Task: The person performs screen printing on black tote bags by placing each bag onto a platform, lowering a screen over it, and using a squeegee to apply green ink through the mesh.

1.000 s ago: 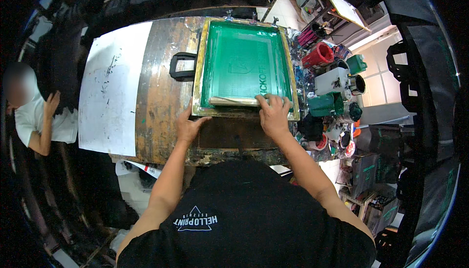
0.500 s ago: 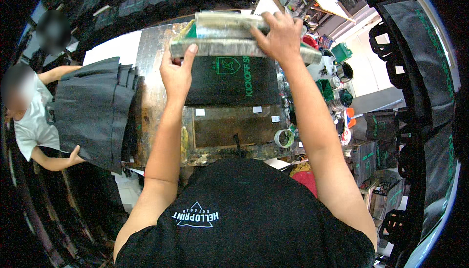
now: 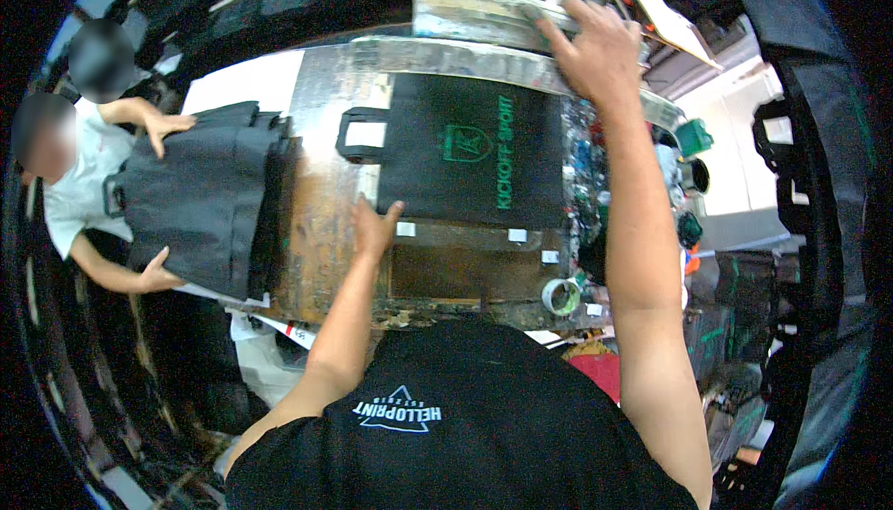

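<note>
A black tote bag [image 3: 428, 180] with a green shield emblem and green lettering lies flat on the worktable, its loop handle [image 3: 363, 135] toward the left. At the bag's near left corner is my left hand [image 3: 374, 229], fingers spread and holding nothing. Beyond the bag, a paint-stained screen frame [image 3: 456, 56] stands tilted up, showing its long edge. My right hand [image 3: 600, 50] grips the right end of a wide, paint-smeared squeegee [image 3: 479, 13] above that frame. Whether this hand also bears on the frame I cannot tell.
At left a co-worker's hands [image 3: 160, 273] are at a stack of black bags [image 3: 200, 198]. A tape roll [image 3: 561, 296] sits near the table's front edge. Along the right side stand paint containers [image 3: 693, 173]. More black bags [image 3: 823, 129] hang at far right.
My left hand has let go of the frame and come down to the bag's near corner. The frame and squeegee have swung up and away, uncovering more of the printed bag.
</note>
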Available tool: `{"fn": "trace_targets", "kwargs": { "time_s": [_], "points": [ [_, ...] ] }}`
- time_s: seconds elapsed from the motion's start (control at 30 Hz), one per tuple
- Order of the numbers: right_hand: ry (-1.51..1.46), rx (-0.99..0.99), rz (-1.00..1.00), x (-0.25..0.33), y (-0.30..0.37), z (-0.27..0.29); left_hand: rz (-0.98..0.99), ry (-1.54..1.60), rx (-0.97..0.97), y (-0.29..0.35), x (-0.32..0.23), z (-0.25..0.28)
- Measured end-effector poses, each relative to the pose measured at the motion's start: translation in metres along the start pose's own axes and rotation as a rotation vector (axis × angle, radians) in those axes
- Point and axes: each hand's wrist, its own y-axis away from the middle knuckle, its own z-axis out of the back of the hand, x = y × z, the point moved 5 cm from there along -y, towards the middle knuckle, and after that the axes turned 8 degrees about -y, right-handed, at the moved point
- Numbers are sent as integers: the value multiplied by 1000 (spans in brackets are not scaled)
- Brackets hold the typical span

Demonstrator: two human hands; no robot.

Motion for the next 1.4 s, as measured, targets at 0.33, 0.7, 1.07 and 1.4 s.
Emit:
{"fn": "trace_targets", "kwargs": {
  "time_s": [0.33, 0.7, 1.07, 1.4],
  "points": [
    [-13, 19, -50, -3, -3, 6, -105, -80, -82, 4, -38, 12],
    [43, 154, -119, 0, 9, 12, -155, 604, 71, 17, -80, 27],
    [6, 68, -38, -3, 15, 11, -294, 578, 119, -19, -104, 152],
    [-34, 134, -76, 4, 20, 11, -44, 596, 25, -85, -7, 325]
  ]
}}
